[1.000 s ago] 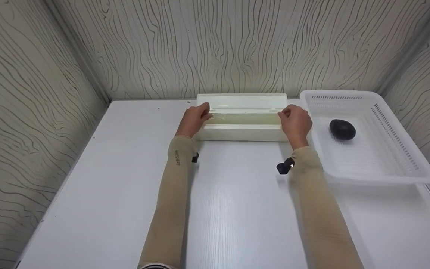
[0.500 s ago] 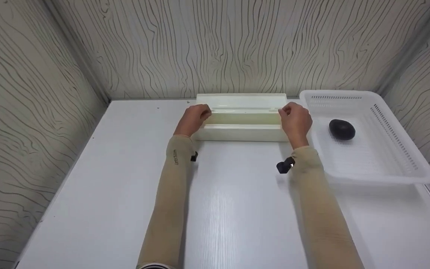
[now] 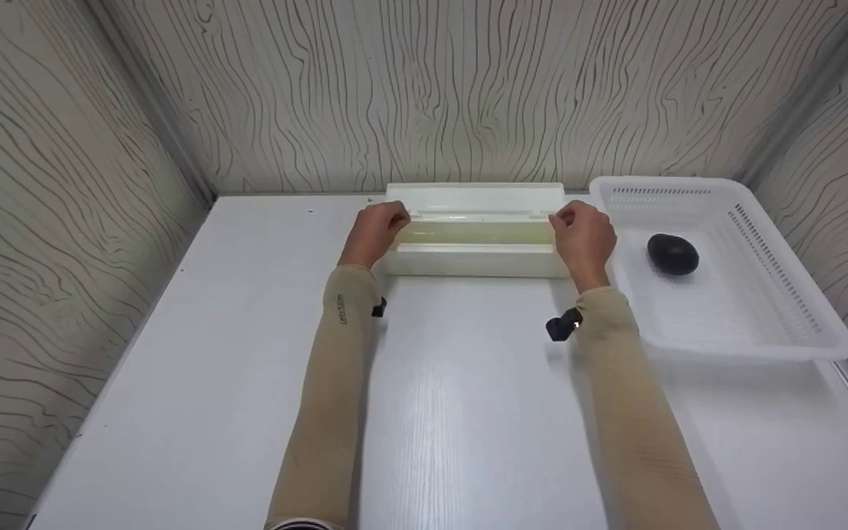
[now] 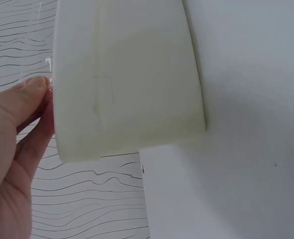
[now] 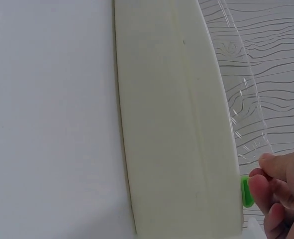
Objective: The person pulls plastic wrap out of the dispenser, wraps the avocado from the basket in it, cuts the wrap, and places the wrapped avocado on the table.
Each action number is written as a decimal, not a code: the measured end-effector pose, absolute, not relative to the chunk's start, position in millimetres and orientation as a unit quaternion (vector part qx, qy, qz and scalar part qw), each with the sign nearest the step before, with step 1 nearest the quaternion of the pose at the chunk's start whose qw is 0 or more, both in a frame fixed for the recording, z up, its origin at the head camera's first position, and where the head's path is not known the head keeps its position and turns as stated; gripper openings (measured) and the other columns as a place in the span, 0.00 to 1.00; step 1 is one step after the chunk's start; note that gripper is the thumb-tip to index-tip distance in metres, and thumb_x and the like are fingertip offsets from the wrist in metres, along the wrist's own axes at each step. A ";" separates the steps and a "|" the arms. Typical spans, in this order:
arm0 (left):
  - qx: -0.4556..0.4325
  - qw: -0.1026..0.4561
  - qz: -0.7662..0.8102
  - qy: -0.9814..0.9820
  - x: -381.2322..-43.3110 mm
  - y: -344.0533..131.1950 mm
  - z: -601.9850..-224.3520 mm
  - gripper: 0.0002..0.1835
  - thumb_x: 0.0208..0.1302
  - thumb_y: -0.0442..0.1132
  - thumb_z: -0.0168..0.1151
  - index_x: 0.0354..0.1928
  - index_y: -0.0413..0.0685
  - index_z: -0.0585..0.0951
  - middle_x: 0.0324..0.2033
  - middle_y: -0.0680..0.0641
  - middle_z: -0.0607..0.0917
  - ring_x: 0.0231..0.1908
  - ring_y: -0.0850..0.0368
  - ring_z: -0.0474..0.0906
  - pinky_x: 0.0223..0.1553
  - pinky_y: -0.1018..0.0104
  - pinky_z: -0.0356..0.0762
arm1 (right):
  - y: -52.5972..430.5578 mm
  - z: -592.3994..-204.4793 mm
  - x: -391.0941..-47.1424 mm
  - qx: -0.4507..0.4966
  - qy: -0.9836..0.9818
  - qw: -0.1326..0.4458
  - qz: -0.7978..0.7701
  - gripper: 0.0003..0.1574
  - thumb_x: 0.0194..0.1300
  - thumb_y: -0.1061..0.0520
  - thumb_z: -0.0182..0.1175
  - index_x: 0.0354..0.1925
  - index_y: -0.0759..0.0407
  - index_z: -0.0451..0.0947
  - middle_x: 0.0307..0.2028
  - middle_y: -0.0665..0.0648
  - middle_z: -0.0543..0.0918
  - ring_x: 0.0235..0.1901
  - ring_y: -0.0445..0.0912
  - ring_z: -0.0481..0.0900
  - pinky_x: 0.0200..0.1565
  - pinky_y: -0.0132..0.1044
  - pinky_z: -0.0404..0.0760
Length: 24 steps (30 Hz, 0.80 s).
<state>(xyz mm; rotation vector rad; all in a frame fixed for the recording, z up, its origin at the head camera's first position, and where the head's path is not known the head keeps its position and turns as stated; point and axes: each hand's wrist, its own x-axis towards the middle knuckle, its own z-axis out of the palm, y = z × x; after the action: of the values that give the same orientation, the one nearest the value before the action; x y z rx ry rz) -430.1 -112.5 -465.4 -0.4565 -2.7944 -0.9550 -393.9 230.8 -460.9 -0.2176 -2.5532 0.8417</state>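
Note:
A long cream-white cling film dispenser (image 3: 479, 263) lies against the back wall with its lid (image 3: 475, 197) raised behind it. Clear cling film (image 5: 244, 99) stretches above the front wall, its free edge visible in the right wrist view. My left hand (image 3: 374, 232) pinches the film at the dispenser's left end, thumb against fingertips (image 4: 36, 82). At the other end my right hand (image 3: 584, 239) pinches the film's corner between thumb and index finger. Just beside the right fingers shows a small green part (image 5: 247, 191). The film roll inside is mostly hidden.
To the right stands a white perforated plastic basket (image 3: 718, 352) holding a dark, egg-shaped object (image 3: 673, 255). The white table (image 3: 439, 412) meets wood-grain patterned walls (image 3: 468, 88) at the back and sides.
My left hand has shifted slightly left, from over the dispenser's opening toward its left end, still pinching the film. The right hand stays almost in place.

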 end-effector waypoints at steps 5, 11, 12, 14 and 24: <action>-0.148 0.109 -0.326 -0.927 -428.7 -111.7 -466.3 0.06 0.74 0.38 0.63 0.46 0.49 0.86 0.45 0.51 0.90 0.48 0.57 0.84 0.56 0.62 0.82 | 231.0 -461.0 -393.2 -0.079 -0.920 0.229 0.308 0.12 0.73 0.55 0.64 0.43 0.64 0.85 0.39 0.64 0.89 0.38 0.58 0.85 0.43 0.53 0.79; -0.140 0.152 -0.316 -0.926 -427.3 -112.0 -464.1 0.04 0.73 0.38 0.64 0.43 0.50 0.87 0.42 0.51 0.90 0.46 0.56 0.84 0.56 0.58 0.80 | 229.7 -456.5 -392.3 -0.076 -0.913 0.243 0.319 0.12 0.73 0.55 0.64 0.44 0.64 0.85 0.38 0.64 0.89 0.37 0.57 0.84 0.42 0.53 0.78; -0.139 0.160 -0.314 -0.926 -427.0 -111.7 -463.4 0.04 0.73 0.38 0.65 0.43 0.49 0.87 0.42 0.51 0.90 0.45 0.56 0.84 0.56 0.57 0.80 | 229.5 -456.0 -392.1 -0.075 -0.912 0.244 0.320 0.12 0.73 0.55 0.64 0.44 0.64 0.85 0.38 0.64 0.89 0.37 0.58 0.84 0.42 0.53 0.77; -0.137 0.169 -0.317 -0.923 -425.9 -111.0 -461.6 0.04 0.73 0.38 0.64 0.43 0.49 0.87 0.41 0.50 0.91 0.43 0.55 0.85 0.53 0.57 0.81 | 229.3 -455.1 -391.9 -0.076 -0.911 0.247 0.321 0.12 0.73 0.54 0.64 0.44 0.64 0.85 0.38 0.64 0.89 0.37 0.58 0.84 0.42 0.52 0.77; -0.129 0.166 -0.370 -0.905 -424.0 -107.2 -450.1 0.06 0.74 0.37 0.62 0.44 0.44 0.87 0.41 0.46 0.90 0.41 0.56 0.88 0.45 0.64 0.86 | 229.9 -447.1 -390.2 -0.058 -0.902 0.266 0.336 0.14 0.75 0.53 0.62 0.45 0.64 0.85 0.39 0.64 0.89 0.29 0.57 0.86 0.44 0.50 0.78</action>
<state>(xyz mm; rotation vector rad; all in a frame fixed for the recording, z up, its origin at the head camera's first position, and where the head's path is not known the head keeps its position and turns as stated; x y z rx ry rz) -424.0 -107.2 -450.1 -0.3673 -2.5768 -1.0535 -390.2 229.9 -447.1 -0.1575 -2.4353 0.9063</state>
